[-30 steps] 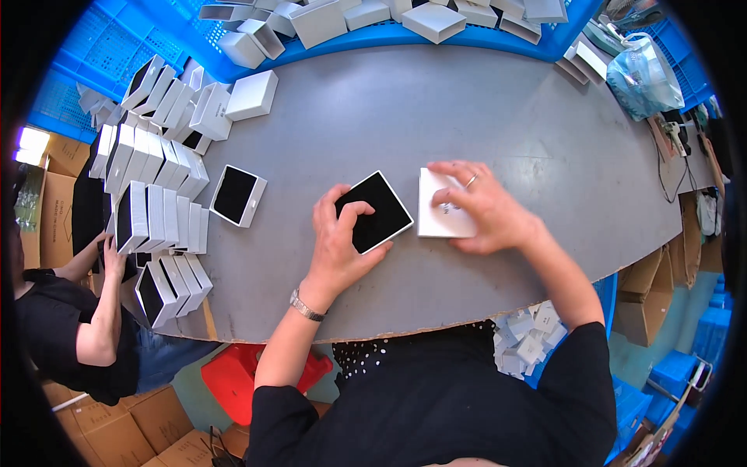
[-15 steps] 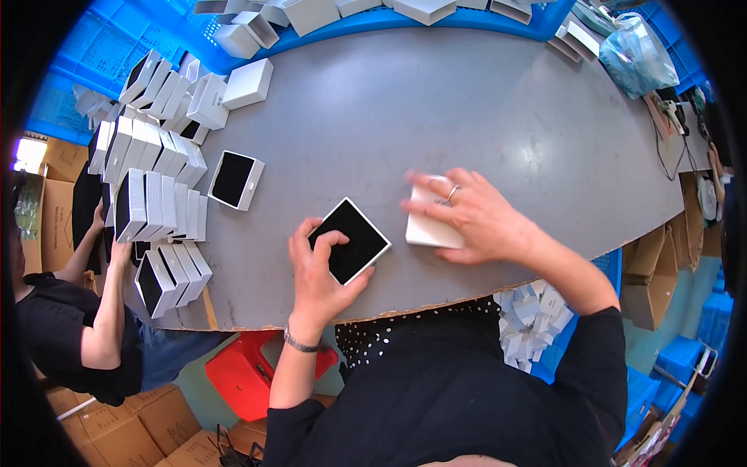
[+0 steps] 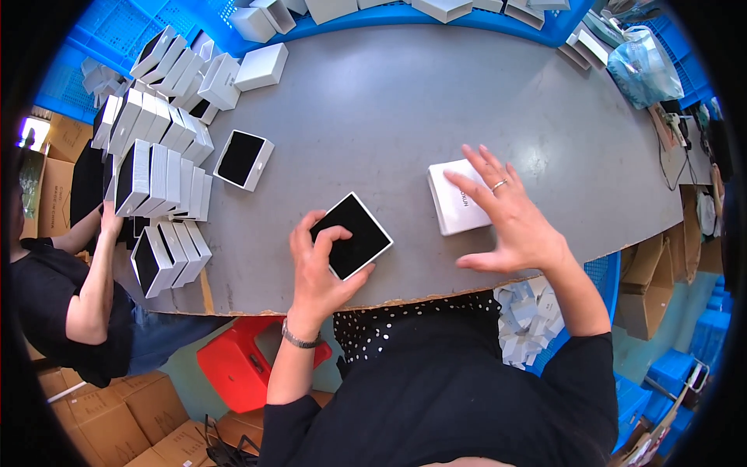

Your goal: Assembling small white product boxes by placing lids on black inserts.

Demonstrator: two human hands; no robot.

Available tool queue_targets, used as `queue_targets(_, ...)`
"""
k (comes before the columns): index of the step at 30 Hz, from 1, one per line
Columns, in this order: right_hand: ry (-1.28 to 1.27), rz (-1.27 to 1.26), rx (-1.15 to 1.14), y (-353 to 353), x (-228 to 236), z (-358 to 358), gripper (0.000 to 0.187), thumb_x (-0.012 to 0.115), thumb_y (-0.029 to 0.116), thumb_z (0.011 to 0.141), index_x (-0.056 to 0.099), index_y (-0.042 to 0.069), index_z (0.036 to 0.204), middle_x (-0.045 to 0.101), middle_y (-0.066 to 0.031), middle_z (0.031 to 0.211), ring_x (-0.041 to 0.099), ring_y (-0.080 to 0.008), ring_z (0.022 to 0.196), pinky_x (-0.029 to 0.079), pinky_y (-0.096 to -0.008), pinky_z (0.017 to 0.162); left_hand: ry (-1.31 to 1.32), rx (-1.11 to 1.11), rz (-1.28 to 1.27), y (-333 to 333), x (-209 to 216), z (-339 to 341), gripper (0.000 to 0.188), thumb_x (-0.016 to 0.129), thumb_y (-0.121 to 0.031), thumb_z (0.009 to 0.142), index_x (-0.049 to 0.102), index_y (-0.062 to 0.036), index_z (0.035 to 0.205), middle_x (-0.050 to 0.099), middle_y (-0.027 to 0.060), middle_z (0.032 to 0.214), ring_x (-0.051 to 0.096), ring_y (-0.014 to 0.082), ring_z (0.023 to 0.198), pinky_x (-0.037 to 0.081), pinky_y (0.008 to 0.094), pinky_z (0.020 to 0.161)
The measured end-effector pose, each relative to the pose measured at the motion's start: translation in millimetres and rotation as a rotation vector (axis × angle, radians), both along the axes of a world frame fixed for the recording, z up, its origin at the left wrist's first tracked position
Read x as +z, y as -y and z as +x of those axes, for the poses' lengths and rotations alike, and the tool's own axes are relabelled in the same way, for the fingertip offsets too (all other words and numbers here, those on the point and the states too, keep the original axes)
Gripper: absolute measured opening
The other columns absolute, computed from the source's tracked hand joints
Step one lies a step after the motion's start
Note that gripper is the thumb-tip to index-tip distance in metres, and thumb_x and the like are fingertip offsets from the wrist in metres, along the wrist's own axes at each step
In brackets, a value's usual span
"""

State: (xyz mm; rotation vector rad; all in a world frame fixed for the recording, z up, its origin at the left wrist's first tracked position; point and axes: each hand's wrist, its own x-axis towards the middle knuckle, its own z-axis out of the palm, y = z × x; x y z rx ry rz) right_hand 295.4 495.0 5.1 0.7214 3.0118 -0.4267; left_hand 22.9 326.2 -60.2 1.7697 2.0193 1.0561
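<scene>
Black-faced box (image 3: pixel 369 245) held near its corner; white box (image 3: pixel 455 206) by a spread hand

The left hand (image 3: pixel 315 268) grips the black-faced box, turned cornerwise in front of the person; thumb along the near edge, index finger bent over the black face, other fingers by the left edge, probably because this wrap steadies it; whether it rests fully on the grey table (image 3: pixel 350 101) is hard to tell. The right hand (image 3: pixel 523 226) has fanned fingers, thumb well apart, one fingertip over the white box; contact cannot be told; that box lies on the table, seemingly stable ungripped. Another box (image 3: pixel 241 158) sits farther left, near rows of boxes (image 3: pixel 167 179), perhaps lined up edgewise to save room.
</scene>
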Motion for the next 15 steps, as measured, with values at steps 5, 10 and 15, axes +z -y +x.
queue_targets(5,-0.144,0.077,-0.048,-3,-24,-20,0.107,0.090,0.049,0.059,0.046,0.020,0.152,0.041,-0.0195,0.152,0.033,-0.0465,0.139,0.036,-0.0594,0.112,-0.071,-0.088,0.048,-31,-2,21,0.057,0.090,-0.017,0.062,0.061,-0.0124,0.111,0.043,0.0189,0.141,0.041,0.0393,0.131,0.040,0.0483,0.106)
queue_targets(10,-0.258,0.025,-0.136,4,-38,-24,0.108,0.094,0.042,0.054,0.049,0.019,0.149,0.047,-0.0171,0.144,0.038,-0.0465,0.130,0.041,-0.0561,0.110,-0.044,-0.113,0.070,-36,-5,27,0.057,0.090,-0.017,0.061,0.061,-0.0131,0.110,0.044,0.0195,0.140,0.042,0.0396,0.130,0.038,0.0496,0.107)
queue_targets(15,-0.381,-0.023,-0.096,5,-45,-28,0.105,0.095,0.037,0.052,0.052,0.016,0.146,0.051,-0.0188,0.134,0.040,-0.0452,0.127,0.044,-0.0546,0.106,-0.056,-0.255,0.054,-31,-4,26,0.056,0.091,-0.013,0.060,0.059,-0.0135,0.107,0.043,0.0189,0.139,0.042,0.0392,0.129,0.039,0.0490,0.108)
